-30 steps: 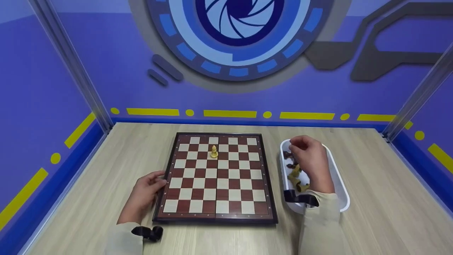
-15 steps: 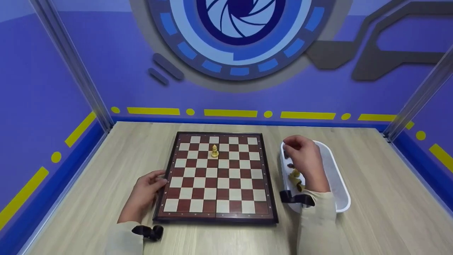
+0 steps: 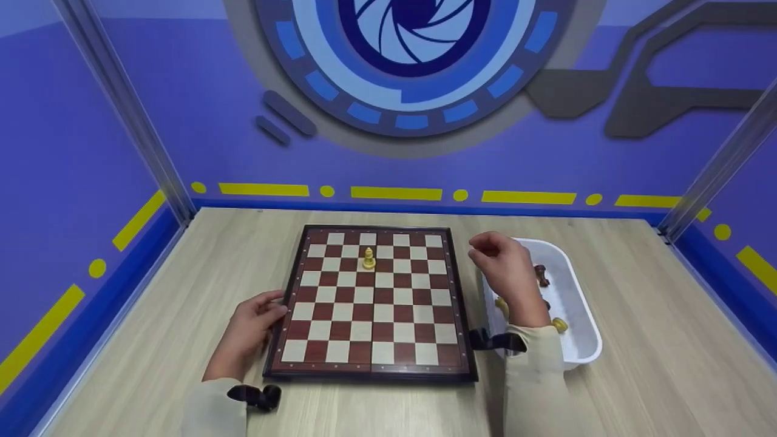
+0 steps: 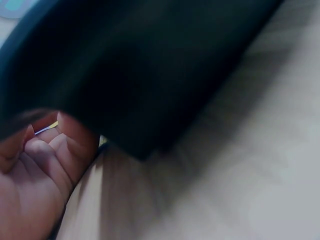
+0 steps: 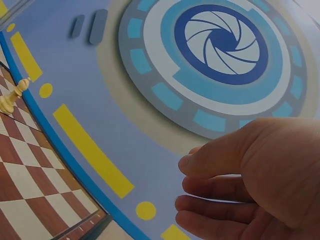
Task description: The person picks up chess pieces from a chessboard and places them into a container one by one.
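Observation:
A pale yellow bishop (image 3: 369,259) stands upright on the brown and white chessboard (image 3: 372,295), near its far edge; it also shows at the left of the right wrist view. At the board's left edge, my left hand (image 3: 247,328) rests with thumb and fingers touching the frame. Its fingertips are partly hidden behind the dark board edge in the left wrist view. My right hand (image 3: 508,276) hovers between the board and the white tray (image 3: 570,291), fingers loosely bent, thumb close to them. Nothing shows between these fingers in the right wrist view (image 5: 235,185).
Inside the tray lie several loose chess pieces, among them a dark brown one (image 3: 541,275) and a yellow one (image 3: 559,325). My right forearm hides part of the tray. A blue patterned wall (image 3: 388,170) closes off the back of the wooden table (image 3: 243,243).
My right hand has moved left, from over the tray towards the board, uncovering chess pieces on the tray's right side. The left hand and the bishop have stayed in place.

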`<state>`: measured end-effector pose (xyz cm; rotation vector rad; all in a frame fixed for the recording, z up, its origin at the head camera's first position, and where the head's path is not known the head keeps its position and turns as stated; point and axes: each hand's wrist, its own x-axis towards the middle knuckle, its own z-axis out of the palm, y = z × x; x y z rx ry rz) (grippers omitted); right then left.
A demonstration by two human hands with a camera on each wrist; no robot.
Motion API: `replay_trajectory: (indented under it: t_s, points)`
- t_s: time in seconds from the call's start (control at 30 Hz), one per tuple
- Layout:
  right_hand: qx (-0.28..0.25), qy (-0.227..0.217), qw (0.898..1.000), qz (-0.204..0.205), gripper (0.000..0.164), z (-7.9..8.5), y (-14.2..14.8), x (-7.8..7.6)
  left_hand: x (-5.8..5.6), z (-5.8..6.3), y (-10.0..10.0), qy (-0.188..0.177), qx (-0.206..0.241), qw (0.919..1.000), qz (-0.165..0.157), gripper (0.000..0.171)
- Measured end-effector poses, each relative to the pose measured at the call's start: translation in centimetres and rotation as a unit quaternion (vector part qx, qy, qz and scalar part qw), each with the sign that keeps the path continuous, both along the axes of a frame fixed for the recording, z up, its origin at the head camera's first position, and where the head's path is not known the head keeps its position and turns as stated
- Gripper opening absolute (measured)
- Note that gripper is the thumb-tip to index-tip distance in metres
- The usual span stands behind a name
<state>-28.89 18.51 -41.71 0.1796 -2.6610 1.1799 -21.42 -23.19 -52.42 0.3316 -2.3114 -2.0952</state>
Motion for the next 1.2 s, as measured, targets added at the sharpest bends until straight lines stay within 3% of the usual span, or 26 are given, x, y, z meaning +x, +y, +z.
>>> replay_trajectory:
  t_s: [0.3,0.7,1.2]
  points:
    - [-0.014,0.019,1.000,0.014,0.023,-0.3,-1.0,-0.2,-0.2,-0.1,0.0,-0.003,0.022,0.9997,-0.001,0.039]
    - [-0.034,0.011,0.999,0.026,0.028,-0.9,-2.2,-0.4,-0.1,0.0,0.1,-0.004,-0.016,0.9999,-0.002,0.037]
    - [-0.071,-0.008,0.997,0.036,0.026,-2.1,-4.0,-0.7,-0.1,-0.1,0.0,-0.008,-0.015,0.9998,0.004,0.038]
